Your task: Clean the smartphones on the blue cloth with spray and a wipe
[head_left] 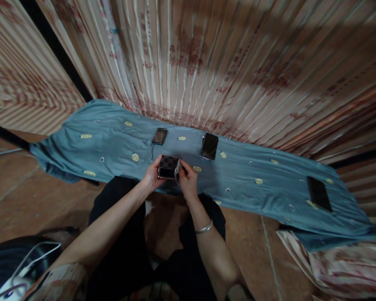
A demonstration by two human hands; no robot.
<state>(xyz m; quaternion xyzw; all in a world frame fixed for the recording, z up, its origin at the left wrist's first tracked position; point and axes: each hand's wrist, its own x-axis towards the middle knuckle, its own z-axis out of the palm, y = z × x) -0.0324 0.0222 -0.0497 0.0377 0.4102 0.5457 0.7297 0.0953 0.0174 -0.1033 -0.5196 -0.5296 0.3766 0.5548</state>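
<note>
My left hand [151, 175] grips the left edge of a small dark phone with a checkered back [168, 167], held just above the blue cloth [113, 146]. My right hand [188, 179] pinches the phone's right edge, where a thin pale flap or film [176, 170] stands up between the fingers. A silver bangle [204, 228] sits on my right wrist. Both hands meet at the near edge of the cloth, in front of my knees.
On the cloth lie a black phone [209, 146] beyond my hands, another dark phone [318, 194] far right, and a small blurred item [159, 136]. A striped patterned curtain [207, 62] hangs behind. Brown tiled floor [34, 196] lies left; a dark object with white cable [15, 259] sits bottom left.
</note>
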